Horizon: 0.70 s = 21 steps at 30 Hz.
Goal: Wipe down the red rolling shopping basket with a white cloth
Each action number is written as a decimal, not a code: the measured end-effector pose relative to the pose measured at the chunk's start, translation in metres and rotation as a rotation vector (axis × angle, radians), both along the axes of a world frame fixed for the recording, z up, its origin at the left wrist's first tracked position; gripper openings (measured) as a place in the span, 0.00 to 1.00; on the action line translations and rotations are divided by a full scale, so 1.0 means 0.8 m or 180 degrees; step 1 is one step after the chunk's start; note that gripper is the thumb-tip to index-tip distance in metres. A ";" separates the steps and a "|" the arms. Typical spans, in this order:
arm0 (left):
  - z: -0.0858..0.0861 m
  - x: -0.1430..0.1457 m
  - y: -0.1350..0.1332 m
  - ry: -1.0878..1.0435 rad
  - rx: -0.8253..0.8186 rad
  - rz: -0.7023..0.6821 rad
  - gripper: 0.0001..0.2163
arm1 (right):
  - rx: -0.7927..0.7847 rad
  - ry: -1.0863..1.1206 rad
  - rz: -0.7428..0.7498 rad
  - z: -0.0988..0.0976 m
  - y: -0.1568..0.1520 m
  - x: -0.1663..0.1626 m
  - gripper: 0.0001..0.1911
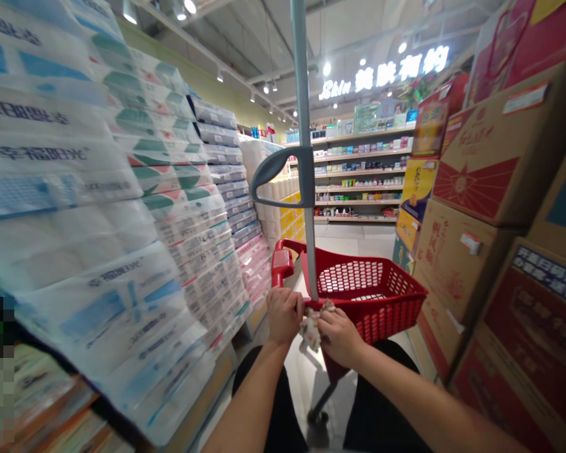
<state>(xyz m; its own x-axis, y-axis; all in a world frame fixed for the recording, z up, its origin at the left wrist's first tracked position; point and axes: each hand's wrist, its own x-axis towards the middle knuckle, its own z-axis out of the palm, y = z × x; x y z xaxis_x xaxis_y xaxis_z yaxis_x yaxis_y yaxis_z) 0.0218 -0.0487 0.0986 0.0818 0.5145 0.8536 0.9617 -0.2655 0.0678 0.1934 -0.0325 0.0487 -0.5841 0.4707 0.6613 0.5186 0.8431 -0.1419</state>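
My left hand [283,314] is closed round the red frame of a shopping cart [382,307], just below its red handle part. My right hand [342,336] has its fingers closed on a crumpled whitish patterned cloth [312,330], which lies against the cart's near red bar. The two hands are close together, with the cloth between them. From the cart rises a grey pole [302,88] with a looped grey grip [306,176] that neither hand touches. The perforated basket extends forward and to the right.
Tall stacks of wrapped tissue packs [66,151] line the left side. Cardboard boxes [490,163] are piled on the right, close to the basket. Beyond the cart, shelves [358,173] of small goods stand across the aisle's far end. Pale floor tiles [349,236] run between.
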 end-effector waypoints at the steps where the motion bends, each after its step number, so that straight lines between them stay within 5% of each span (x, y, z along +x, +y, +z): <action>1: -0.001 -0.001 0.000 -0.0006 0.0031 0.0007 0.10 | -0.0029 -0.0018 0.0000 -0.001 -0.001 0.000 0.08; 12: -0.006 -0.004 0.001 -0.0088 -0.0098 -0.0049 0.09 | 0.0282 0.0397 -0.0004 0.000 -0.001 -0.002 0.16; 21: -0.002 -0.001 -0.003 -0.0079 -0.0060 0.0032 0.09 | 0.0074 0.0032 -0.0399 -0.004 -0.010 0.000 0.09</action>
